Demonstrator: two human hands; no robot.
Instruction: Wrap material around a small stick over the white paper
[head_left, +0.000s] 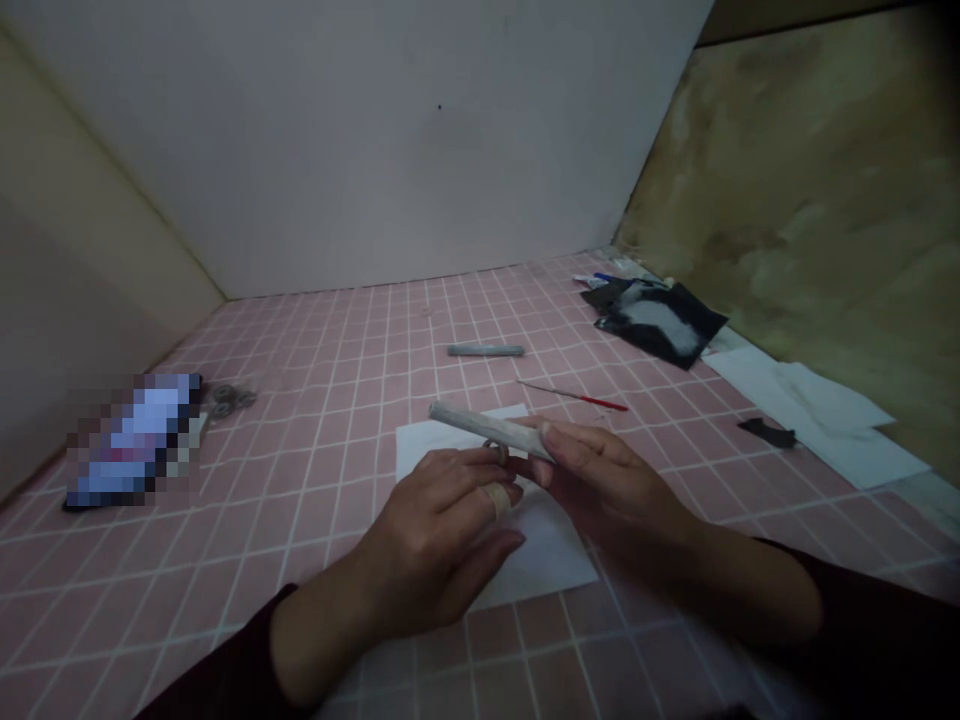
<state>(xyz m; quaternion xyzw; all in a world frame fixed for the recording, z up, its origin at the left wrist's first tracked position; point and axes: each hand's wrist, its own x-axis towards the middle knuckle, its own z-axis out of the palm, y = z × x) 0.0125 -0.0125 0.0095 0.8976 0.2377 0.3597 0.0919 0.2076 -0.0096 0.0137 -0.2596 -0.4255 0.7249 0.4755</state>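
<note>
My right hand (611, 480) grips one end of a grey, round stick (487, 428), thumb on top and fingers beneath. The stick slants up to the left above a white sheet of paper (536, 550). Just below it is a small metal ring (495, 450), close to the fingertips of my left hand (442, 535); I cannot tell what supports it. My left fingers are stretched toward the stick with the thumb apart, and a beige bandage (497, 497) wraps one of them. Beyond the hands lie a second grey stick (486, 350) and a thin tool with a red handle (604, 403).
At the left, a partly blurred phone (135, 440) lies near several small grey rings (229, 400). Dark sandpaper sheets (671, 325), white papers (817, 410) and a dark scrap (766, 432) are on the right. Walls border the pink checked tabletop (322, 400).
</note>
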